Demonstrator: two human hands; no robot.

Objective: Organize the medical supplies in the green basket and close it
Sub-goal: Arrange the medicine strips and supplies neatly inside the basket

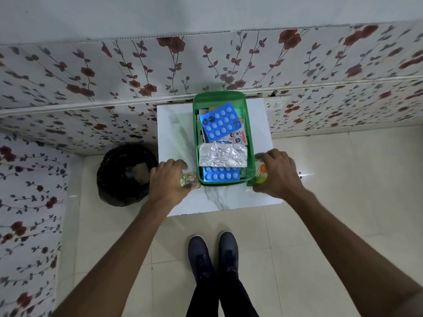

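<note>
The green basket point(250, 143) is open and holds blister packs; the left hand point(169, 177) grips a gold strip point(188, 180), the right hand point(278, 171) an orange packet point(261, 172), both not yet in.

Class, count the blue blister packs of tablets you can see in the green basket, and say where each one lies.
2. One blue blister pack lies tilted at the far end of the green basket; another sits at the near end, partly under a silver foil strip. More may be hidden underneath.

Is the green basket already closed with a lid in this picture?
No, the green basket stands open, with blue blister packs and a silver strip visible inside.
</note>
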